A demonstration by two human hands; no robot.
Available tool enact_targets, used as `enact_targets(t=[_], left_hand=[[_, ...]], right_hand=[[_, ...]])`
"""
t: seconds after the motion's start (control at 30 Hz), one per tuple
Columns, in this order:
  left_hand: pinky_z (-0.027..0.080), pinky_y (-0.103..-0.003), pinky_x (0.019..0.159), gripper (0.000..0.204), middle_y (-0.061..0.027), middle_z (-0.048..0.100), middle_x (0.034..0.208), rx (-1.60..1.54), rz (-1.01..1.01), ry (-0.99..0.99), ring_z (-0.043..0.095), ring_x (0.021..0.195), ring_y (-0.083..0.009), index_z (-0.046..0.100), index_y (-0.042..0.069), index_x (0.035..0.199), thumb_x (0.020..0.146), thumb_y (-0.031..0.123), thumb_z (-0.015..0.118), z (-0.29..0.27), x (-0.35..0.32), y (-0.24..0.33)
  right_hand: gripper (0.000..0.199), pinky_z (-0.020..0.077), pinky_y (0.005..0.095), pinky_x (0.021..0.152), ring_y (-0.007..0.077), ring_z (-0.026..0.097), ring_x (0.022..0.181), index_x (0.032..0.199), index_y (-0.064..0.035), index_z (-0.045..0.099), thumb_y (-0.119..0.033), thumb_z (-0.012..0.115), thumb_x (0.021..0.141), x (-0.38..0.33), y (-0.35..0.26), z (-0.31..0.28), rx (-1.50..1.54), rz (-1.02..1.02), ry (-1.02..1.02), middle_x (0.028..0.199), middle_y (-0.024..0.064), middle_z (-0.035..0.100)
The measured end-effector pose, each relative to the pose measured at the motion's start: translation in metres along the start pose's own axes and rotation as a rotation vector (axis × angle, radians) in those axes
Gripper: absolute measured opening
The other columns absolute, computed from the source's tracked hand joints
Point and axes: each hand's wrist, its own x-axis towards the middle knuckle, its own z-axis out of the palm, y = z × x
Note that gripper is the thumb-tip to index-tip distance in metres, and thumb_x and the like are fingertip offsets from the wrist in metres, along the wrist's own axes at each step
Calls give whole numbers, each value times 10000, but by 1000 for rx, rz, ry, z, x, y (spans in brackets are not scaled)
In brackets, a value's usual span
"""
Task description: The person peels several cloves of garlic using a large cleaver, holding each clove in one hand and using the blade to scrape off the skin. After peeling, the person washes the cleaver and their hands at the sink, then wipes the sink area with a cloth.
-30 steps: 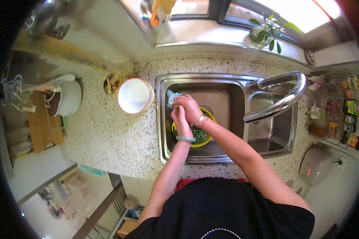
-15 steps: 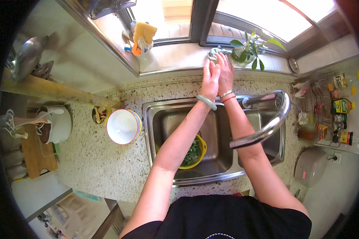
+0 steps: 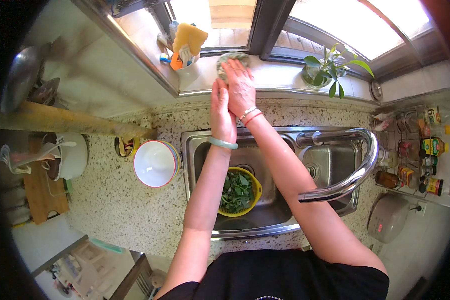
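A pale green patterned cloth (image 3: 230, 62) lies bunched on the white windowsill (image 3: 270, 75). My right hand (image 3: 241, 87), with a beaded bracelet and a red string at the wrist, holds the cloth down against the sill, its fingers reaching over it. Close beside it on the left, my left hand (image 3: 221, 110) points the same way, fingers stretched out, a pale green bangle on the wrist. It seems to touch the side of the right hand, and I see nothing held in it. Both forearms extend across the double sink (image 3: 280, 207).
A yellow colander (image 3: 257, 192) of leafy greens (image 3: 237, 190) sits in the left basin. The faucet (image 3: 342, 190) arches over my right forearm. Stacked bowls (image 3: 155, 165) stand left of the sink. On the sill are a utensil holder (image 3: 189, 72) and a potted plant (image 3: 317, 77).
Both hands and the cloth have moved left along the sill, away from the plant and closer to the utensil holder. The colander of greens shows more fully now.
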Motion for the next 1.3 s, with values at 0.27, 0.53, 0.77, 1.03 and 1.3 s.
enact_targets(t=[0.27, 0.53, 0.77, 1.03, 1.3], left_hand=[[426, -349, 963, 605, -94, 449, 1336, -6, -114, 173, 513, 1118, -180, 151, 59, 1475, 999, 299, 439, -29, -37, -6], [362, -341, 1051, 411, -74, 458, 1365, -88, -305, 35, 449, 1236, -174, 406, 80, 1363, 1018, 300, 375, -22, -63, -38], [342, -341, 1062, 460, -99, 416, 1410, 30, -360, -180, 428, 1266, -193, 319, 39, 1429, 1016, 231, 382, 60, -50, -56], [302, -358, 1094, 521, -83, 324, 1470, -23, -284, -87, 352, 1328, -200, 224, 88, 1470, 1005, 229, 413, 40, -29, -48], [383, -333, 1029, 462, -114, 438, 1360, 4, -63, 84, 465, 1208, -198, 338, 52, 1401, 1003, 267, 432, -25, -27, 1]], right_hand=[[408, 356, 402, 1044, 216, 548, 1162, 995, -100, 661, 84, 522, 658, -18, -11, -6, 349, -121, -63, 1140, 61, 642], [201, 429, 376, 940, 232, 595, 1043, 877, -76, 682, -6, 596, 710, -95, 8, -46, 389, 78, 43, 1019, 64, 674], [319, 394, 388, 1010, 286, 526, 1174, 1091, -65, 629, 11, 580, 785, -53, 53, -120, 177, 122, 273, 1199, 111, 602], [364, 323, 401, 1048, 276, 461, 1248, 1174, -82, 586, -154, 611, 818, -31, 55, -68, 4, 122, 108, 1261, 102, 564], [292, 315, 410, 1062, 220, 505, 1219, 1073, -127, 649, -109, 562, 796, -42, -30, -7, 284, -13, 19, 1214, 68, 605]])
